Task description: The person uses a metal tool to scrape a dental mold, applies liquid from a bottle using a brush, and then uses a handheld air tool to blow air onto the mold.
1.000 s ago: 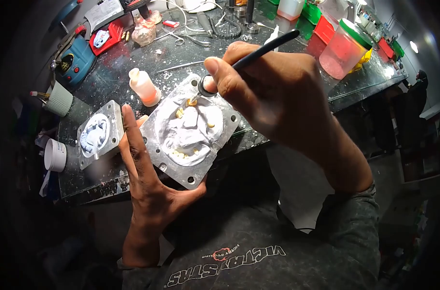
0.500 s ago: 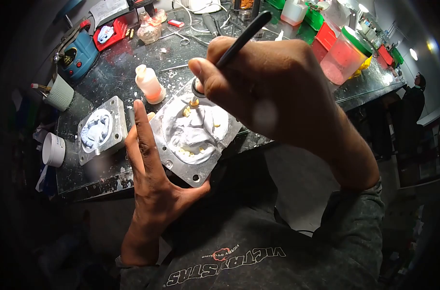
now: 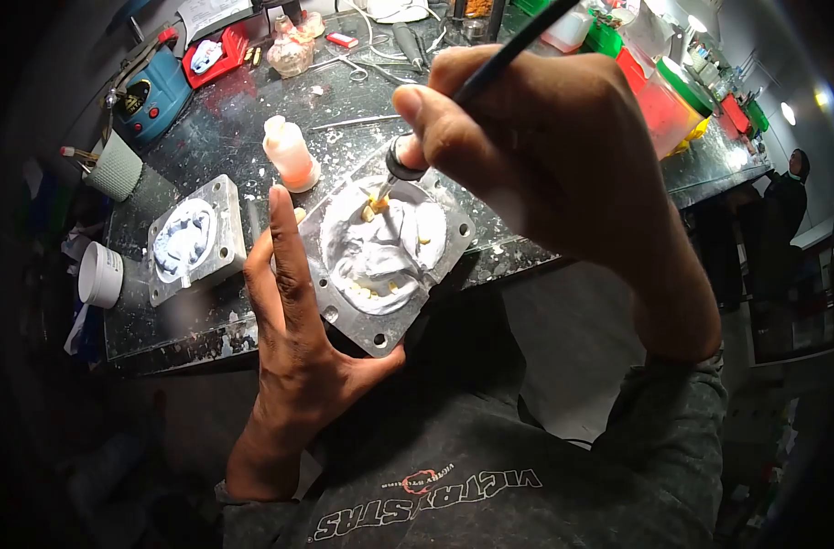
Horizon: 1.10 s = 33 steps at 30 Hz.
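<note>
**A:** Where's the square grey metal flask [image 3: 380, 256] with the white plaster and small yellowish teeth?

**B:** It's tilted in the left hand [image 3: 293, 320], with the fingers straight along its left side and the thumb clamping its near corner.

**A:** And the right hand [image 3: 545, 156]?

**B:** Above the flask, pinching a thin black-handled brush [image 3: 518, 50]. The tip touches a tooth at the flask's far rim.

**A:** Anything nearby?

**B:** A second grey metal mould half [image 3: 194, 240] lies left of the flask, and a small pink plastic bottle [image 3: 289, 156] stands beyond it.

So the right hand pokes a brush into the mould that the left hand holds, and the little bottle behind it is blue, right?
Not blue: the head view shows the bottle is pinkish orange. The rest is right: the right hand pokes the brush into the mould that the left hand holds.
</note>
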Motion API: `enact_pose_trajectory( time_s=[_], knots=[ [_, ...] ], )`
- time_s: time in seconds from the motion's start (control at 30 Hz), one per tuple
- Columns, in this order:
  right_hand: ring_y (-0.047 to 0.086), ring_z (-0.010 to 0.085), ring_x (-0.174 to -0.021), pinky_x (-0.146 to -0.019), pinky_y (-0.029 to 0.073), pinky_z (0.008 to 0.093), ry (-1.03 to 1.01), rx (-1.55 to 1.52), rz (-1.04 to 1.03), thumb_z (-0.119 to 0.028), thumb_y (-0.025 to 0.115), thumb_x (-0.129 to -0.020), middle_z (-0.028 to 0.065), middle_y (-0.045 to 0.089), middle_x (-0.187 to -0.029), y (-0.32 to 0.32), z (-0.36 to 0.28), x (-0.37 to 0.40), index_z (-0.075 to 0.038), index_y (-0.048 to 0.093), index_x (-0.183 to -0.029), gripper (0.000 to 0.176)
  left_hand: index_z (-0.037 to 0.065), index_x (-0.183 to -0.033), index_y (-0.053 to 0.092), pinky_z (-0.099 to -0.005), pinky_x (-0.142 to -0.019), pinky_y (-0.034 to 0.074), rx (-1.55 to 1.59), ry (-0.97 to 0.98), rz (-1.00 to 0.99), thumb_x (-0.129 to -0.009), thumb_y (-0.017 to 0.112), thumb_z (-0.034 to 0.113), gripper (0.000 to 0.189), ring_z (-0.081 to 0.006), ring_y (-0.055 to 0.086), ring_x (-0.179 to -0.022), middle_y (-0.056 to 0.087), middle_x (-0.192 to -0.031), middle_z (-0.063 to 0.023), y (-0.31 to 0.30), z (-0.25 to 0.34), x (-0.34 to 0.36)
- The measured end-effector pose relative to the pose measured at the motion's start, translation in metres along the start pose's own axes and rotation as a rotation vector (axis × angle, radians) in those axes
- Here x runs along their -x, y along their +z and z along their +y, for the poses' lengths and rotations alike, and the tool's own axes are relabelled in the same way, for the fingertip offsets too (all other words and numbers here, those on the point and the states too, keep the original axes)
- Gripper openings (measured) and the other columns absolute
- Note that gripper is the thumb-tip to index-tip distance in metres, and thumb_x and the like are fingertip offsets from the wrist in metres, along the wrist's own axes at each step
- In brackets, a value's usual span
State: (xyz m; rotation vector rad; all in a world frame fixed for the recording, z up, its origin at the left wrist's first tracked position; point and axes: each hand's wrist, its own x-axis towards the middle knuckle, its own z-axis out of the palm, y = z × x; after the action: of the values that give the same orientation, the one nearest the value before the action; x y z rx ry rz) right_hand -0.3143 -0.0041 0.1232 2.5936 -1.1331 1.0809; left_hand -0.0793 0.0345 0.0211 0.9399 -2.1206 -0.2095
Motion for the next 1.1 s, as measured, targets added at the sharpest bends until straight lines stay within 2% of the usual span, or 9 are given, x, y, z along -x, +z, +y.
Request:
enact_pose_trajectory(
  time_s=[0.2, 0.33, 0.47, 0.53, 0.57, 0.63, 0.87, 1.0, 1.1],
  knots=[
    [0.074, 0.0121, -0.064, -0.054, 0.052, 0.0237, -0.012, -0.468, 0.166, -0.013, 0.07, -0.097, 0.0079, 0.074, -0.071, 0.018, 0.001, -0.011, -0.001, 0.066, -0.087, 0.017, -0.002, -0.16, 0.018, -0.0498, -0.109, 0.044, -0.027, 0.005, -0.002, -0.052, 0.092, 0.01, 0.131, -0.0433, 0.042, -0.134, 0.012, -0.168, -0.0245, 0.001, 0.0, 0.0],
    [0.07, 0.0109, -0.058, -0.051, 0.049, 0.0241, -0.133, -0.056, 0.052, -0.013, 0.072, -0.095, 0.0074, 0.073, -0.07, 0.005, -0.008, -0.02, -0.001, 0.065, -0.082, 0.02, -0.003, -0.161, 0.013, -0.0458, -0.109, 0.044, 0.035, -0.121, 0.028, -0.058, 0.091, 0.014, 0.129, -0.0399, 0.043, -0.134, 0.028, -0.156, -0.0295, 0.003, 0.007, -0.002],
    [0.059, 0.0089, -0.051, -0.049, 0.045, 0.0258, -0.123, -0.261, -0.001, -0.006, 0.069, -0.094, 0.0058, 0.073, -0.07, 0.022, -0.005, -0.003, 0.0, 0.066, -0.08, 0.015, -0.004, -0.161, 0.009, -0.0472, -0.113, 0.038, 0.044, -0.252, 0.081, -0.063, 0.095, 0.025, 0.133, -0.038, 0.045, -0.132, 0.035, -0.151, -0.0289, 0.008, 0.01, 0.003],
    [0.059, 0.0088, -0.051, -0.048, 0.045, 0.0241, 0.041, -0.528, 0.107, -0.01, 0.064, -0.098, 0.0086, 0.074, -0.074, 0.022, -0.005, 0.012, 0.002, 0.066, -0.082, 0.02, -0.004, -0.161, 0.011, -0.0489, -0.115, 0.036, 0.009, -0.28, 0.134, -0.058, 0.099, 0.041, 0.142, -0.038, 0.045, -0.132, 0.035, -0.151, -0.0284, 0.015, 0.006, 0.006],
    [0.058, 0.0098, -0.051, -0.049, 0.046, 0.023, 0.285, -0.482, 0.064, -0.016, 0.057, -0.102, 0.0099, 0.073, -0.077, 0.003, -0.016, 0.016, 0.005, 0.065, -0.088, 0.026, -0.004, -0.161, 0.009, -0.0503, -0.113, 0.038, -0.025, -0.314, 0.112, -0.053, 0.098, 0.05, 0.15, -0.0411, 0.044, -0.132, 0.034, -0.15, -0.0305, 0.015, 0.008, 0.007],
    [0.061, 0.0131, -0.057, -0.053, 0.05, 0.0252, 0.255, -0.586, 0.214, -0.022, 0.053, -0.105, 0.0117, 0.071, -0.081, 0.012, -0.007, 0.034, 0.006, 0.065, -0.097, 0.032, -0.004, -0.159, 0.012, -0.0485, -0.107, 0.043, -0.063, -0.343, 0.121, -0.043, 0.094, 0.066, 0.159, -0.0404, 0.046, -0.123, 0.035, -0.142, -0.0306, 0.02, 0.013, 0.01],
    [0.071, 0.022, -0.076, -0.067, 0.059, 0.0318, 0.472, -0.6, 0.371, -0.027, 0.054, -0.106, 0.0178, 0.071, -0.096, 0.019, -0.024, 0.069, 0.011, 0.064, -0.116, 0.04, -0.011, -0.153, 0.017, -0.0362, -0.085, 0.048, -0.16, -0.176, 0.124, -0.055, 0.097, 0.052, 0.142, -0.0297, 0.043, -0.106, 0.03, -0.148, -0.028, 0.045, 0.029, 0.029],
    [0.072, 0.0223, -0.077, -0.07, 0.06, 0.0334, 0.454, -0.554, 0.269, -0.03, 0.057, -0.104, 0.0182, 0.071, -0.097, 0.009, -0.027, 0.075, 0.01, 0.067, -0.112, 0.042, -0.011, -0.152, 0.018, -0.0354, -0.075, 0.043, 0.212, -0.048, 0.114, -0.062, 0.097, 0.049, 0.134, -0.0219, 0.047, -0.091, 0.032, -0.149, -0.0258, 0.051, 0.019, 0.05],
    [0.066, 0.0179, -0.067, -0.061, 0.054, 0.0291, 0.507, -0.526, 0.322, -0.032, 0.059, -0.101, 0.0152, 0.07, -0.084, -0.001, -0.027, 0.076, 0.009, 0.069, -0.1, 0.042, -0.006, -0.156, 0.021, -0.0364, -0.088, 0.041, 0.038, -0.041, 0.112, -0.057, 0.096, 0.055, 0.139, -0.0207, 0.047, -0.094, 0.05, -0.124, -0.0174, 0.021, 0.003, 0.039]
  ],
)
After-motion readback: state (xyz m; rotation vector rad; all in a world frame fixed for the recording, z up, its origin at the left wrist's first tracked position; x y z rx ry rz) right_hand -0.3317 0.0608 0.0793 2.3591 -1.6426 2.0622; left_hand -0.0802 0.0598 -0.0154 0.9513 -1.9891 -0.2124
